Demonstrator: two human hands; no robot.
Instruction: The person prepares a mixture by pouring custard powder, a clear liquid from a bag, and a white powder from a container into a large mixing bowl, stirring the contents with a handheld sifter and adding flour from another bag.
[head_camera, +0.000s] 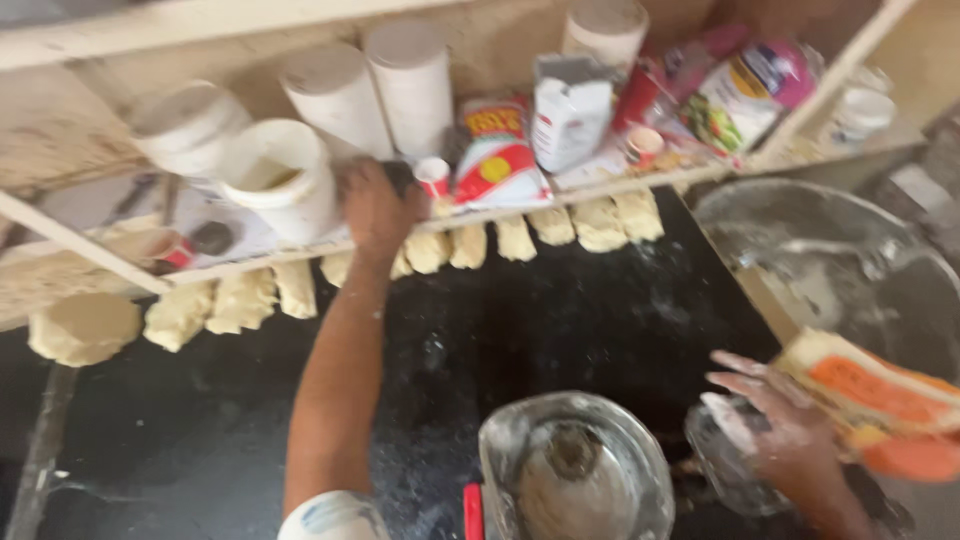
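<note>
The black worktop (560, 300) takes up most of my view, dusted with flour, and along its far edge, tucked under the front lip of the wooden shelf (90, 255), runs a row of pale dough lumps (470, 245); they sit there, I judge, to keep the middle of the top free for working. At the right edge stands a big metal bowl (800, 250), floured inside. On the shelf, white tubs (285, 175), tall white canisters (370, 85) and packets lean together toward the back wall, with a red-and-white packet (497, 155) near the middle.

At the near edge of the worktop stands a clear blender jar (575, 470) coated inside with batter or flour, mouth up.

My left hand (378, 205) is stretched to the shelf's front edge, fingers closed round something small and dark between the white tub and a little red-rimmed cup (432, 177); the blur is heavy, so I cannot tell what it is. My right hand (775, 420), floury, holds an orange-and-cream packet (870, 395) at the worktop's right near corner, fingers spread along it, tilted over a small clear container (725, 465), which keeps any spill off the top.
</note>
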